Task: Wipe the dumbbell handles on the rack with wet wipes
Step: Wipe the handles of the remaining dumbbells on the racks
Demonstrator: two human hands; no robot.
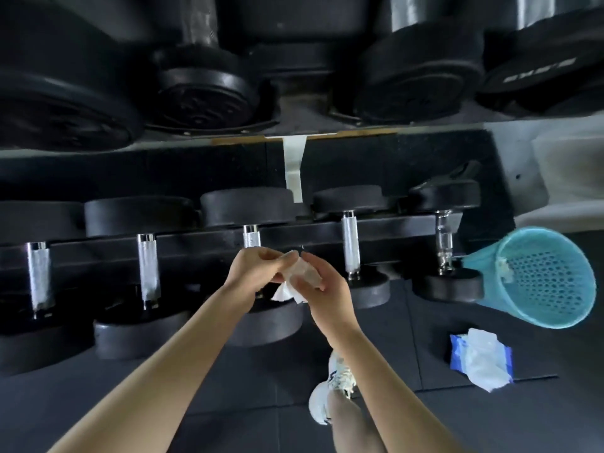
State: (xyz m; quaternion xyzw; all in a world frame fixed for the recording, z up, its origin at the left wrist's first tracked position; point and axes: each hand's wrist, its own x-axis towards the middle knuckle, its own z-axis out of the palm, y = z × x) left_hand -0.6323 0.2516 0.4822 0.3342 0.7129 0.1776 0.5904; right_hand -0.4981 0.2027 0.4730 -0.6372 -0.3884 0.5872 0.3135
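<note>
A white wet wipe (295, 282) hangs crumpled between both hands, in front of the lower rack row. My left hand (256, 269) pinches its upper edge and my right hand (322, 286) grips it from the right side. Directly behind the hands stands a silver dumbbell handle (251, 238), its lower half hidden by my left hand. Other silver handles run along the same black rack rail (202, 243): one at the far left (40, 276), one left of centre (148, 269), one right of my hands (351, 246) and one at the far right (444, 243).
A teal perforated basket (539, 276) leans against the rightmost dumbbell, a scrap of wipe inside. A blue wet-wipe pack (480, 361) lies on the dark rubber floor to the right. Larger black dumbbells (202, 89) fill the upper shelf. A white shoe (327, 397) is below my right arm.
</note>
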